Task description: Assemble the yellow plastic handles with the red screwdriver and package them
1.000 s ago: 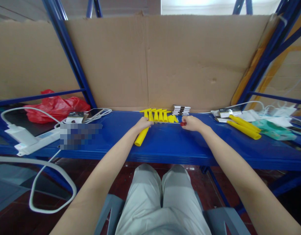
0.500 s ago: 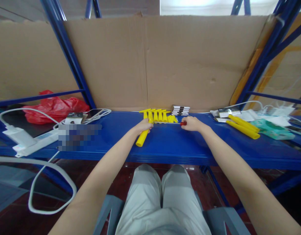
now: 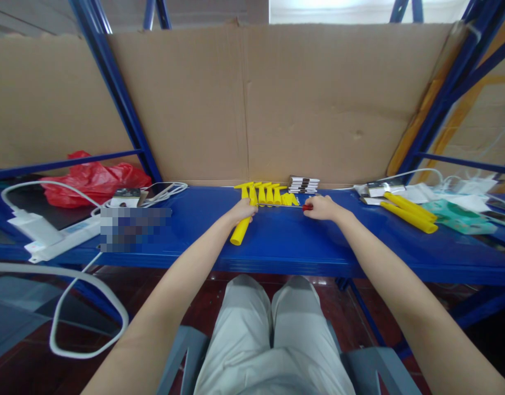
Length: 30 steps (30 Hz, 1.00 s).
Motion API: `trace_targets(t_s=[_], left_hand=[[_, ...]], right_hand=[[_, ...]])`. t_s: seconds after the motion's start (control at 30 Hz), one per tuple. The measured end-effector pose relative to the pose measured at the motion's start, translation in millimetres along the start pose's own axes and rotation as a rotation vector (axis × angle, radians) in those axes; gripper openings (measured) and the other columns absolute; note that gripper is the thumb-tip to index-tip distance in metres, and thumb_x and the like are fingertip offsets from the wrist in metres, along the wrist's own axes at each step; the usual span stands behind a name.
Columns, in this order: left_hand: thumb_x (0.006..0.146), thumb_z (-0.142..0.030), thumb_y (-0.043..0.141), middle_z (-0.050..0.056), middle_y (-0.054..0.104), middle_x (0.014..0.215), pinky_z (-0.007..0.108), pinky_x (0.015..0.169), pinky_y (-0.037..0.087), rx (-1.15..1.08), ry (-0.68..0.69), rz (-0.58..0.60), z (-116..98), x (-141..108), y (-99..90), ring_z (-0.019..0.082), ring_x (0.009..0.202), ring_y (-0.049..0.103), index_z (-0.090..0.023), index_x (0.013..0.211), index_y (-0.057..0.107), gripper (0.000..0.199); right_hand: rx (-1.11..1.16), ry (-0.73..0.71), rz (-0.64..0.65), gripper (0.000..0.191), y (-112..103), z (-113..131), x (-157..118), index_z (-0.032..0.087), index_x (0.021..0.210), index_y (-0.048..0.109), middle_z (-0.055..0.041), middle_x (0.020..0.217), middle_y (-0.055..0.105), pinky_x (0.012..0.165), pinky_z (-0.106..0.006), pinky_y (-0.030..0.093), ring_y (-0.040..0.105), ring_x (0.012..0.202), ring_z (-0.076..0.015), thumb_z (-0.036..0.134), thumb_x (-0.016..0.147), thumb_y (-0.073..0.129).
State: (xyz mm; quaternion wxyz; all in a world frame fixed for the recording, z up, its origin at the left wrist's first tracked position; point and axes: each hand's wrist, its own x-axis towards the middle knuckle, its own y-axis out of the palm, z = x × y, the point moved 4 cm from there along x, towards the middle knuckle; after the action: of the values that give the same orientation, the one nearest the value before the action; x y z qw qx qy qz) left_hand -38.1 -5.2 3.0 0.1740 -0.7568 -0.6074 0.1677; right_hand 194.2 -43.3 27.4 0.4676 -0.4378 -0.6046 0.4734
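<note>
My left hand (image 3: pixel 244 210) is wrapped around a yellow tube-shaped part (image 3: pixel 238 235), whose open round end points down toward the table's front edge. In my right hand (image 3: pixel 324 208) is a screwdriver (image 3: pixel 307 208) with a red handle. Its thin metal shaft runs level to the left and reaches the yellow part at my left hand; my fingers hide where the tip meets it. Just behind the shaft stands a row of several yellow T-shaped parts (image 3: pixel 270 194). Small yellow pieces (image 3: pixel 291 199) lie at the right end of that row.
A stack of small white-and-dark packs (image 3: pixel 304 184) sits against the cardboard panel (image 3: pixel 318 109). Two yellow tubes (image 3: pixel 410 214) and a green plastic packet (image 3: pixel 460 218) lie right on the blue table (image 3: pixel 285 241). At left are a power strip (image 3: pixel 67 238), cables and a red bag (image 3: pixel 96 181).
</note>
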Motion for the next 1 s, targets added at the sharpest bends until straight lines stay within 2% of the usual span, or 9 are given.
trace_targets(t_s=[0.13, 0.33, 0.57, 0.7, 0.87, 1.0], left_hand=[[0.067, -0.002, 0.054, -0.007, 0.042, 0.044, 0.021, 0.041, 0.035, 0.000, -0.015, -0.015, 1.0, 0.7, -0.9, 0.009, 0.036, 0.044, -0.018, 0.070, 0.045, 0.019], [0.067, -0.002, 0.055, -0.008, 0.041, 0.044, 0.021, 0.042, 0.035, -0.001, -0.005, -0.013, 1.5, 1.5, -0.4, 0.008, 0.036, 0.043, -0.018, 0.068, 0.045, 0.019], [0.066, -0.001, 0.050, -0.006, 0.041, 0.044, 0.024, 0.043, 0.036, 0.004, -0.007, -0.016, 0.4, 0.3, -0.7, 0.010, 0.037, 0.043, -0.018, 0.068, 0.047, 0.017], [0.065, -0.001, 0.050, -0.006, 0.041, 0.044, 0.023, 0.043, 0.036, 0.010, 0.004, -0.009, -0.2, 0.3, -0.5, 0.010, 0.037, 0.042, -0.018, 0.069, 0.048, 0.017], [0.066, -0.001, 0.052, -0.007, 0.041, 0.045, 0.022, 0.042, 0.036, -0.005, -0.003, -0.017, 0.5, 0.2, -0.5, 0.009, 0.036, 0.041, -0.018, 0.070, 0.047, 0.018], [0.065, 0.000, 0.053, -0.007, 0.041, 0.046, 0.021, 0.042, 0.036, -0.013, 0.006, -0.009, -1.5, -1.8, 0.4, 0.009, 0.037, 0.041, -0.017, 0.072, 0.050, 0.019]], right_hand=[[-0.027, 0.000, -0.007, 0.017, 0.2, 0.1, 0.6, 0.020, 0.083, 0.066, -0.0077, 0.089, 0.072, 0.075, -0.031, 0.037, 0.063, 0.093, -0.0252, 0.029, 0.077, 0.053], [-0.034, 0.059, -0.046, 0.020, 1.8, -1.0, 2.3, 0.019, 0.092, 0.065, -0.0113, 0.096, 0.071, 0.074, -0.032, 0.037, 0.063, 0.094, -0.0265, 0.029, 0.080, 0.053], [0.005, 0.017, -0.003, 0.019, 1.9, -1.3, 1.1, 0.021, 0.088, 0.066, -0.0078, 0.098, 0.072, 0.078, -0.034, 0.037, 0.062, 0.099, -0.0269, 0.028, 0.078, 0.052], [-0.039, 0.007, -0.010, 0.016, 1.9, -0.7, 1.2, 0.020, 0.084, 0.067, -0.0094, 0.093, 0.072, 0.075, -0.031, 0.038, 0.063, 0.095, -0.0256, 0.027, 0.077, 0.054], [-0.040, 0.049, -0.052, 0.018, 1.4, -1.5, 1.2, 0.021, 0.092, 0.066, -0.0093, 0.094, 0.072, 0.067, -0.028, 0.039, 0.064, 0.088, -0.0232, 0.028, 0.079, 0.055], [-0.009, 0.040, -0.057, 0.023, 2.6, -3.8, 2.7, 0.022, 0.096, 0.066, -0.0081, 0.097, 0.072, 0.069, -0.028, 0.041, 0.065, 0.091, -0.0242, 0.032, 0.078, 0.056]])
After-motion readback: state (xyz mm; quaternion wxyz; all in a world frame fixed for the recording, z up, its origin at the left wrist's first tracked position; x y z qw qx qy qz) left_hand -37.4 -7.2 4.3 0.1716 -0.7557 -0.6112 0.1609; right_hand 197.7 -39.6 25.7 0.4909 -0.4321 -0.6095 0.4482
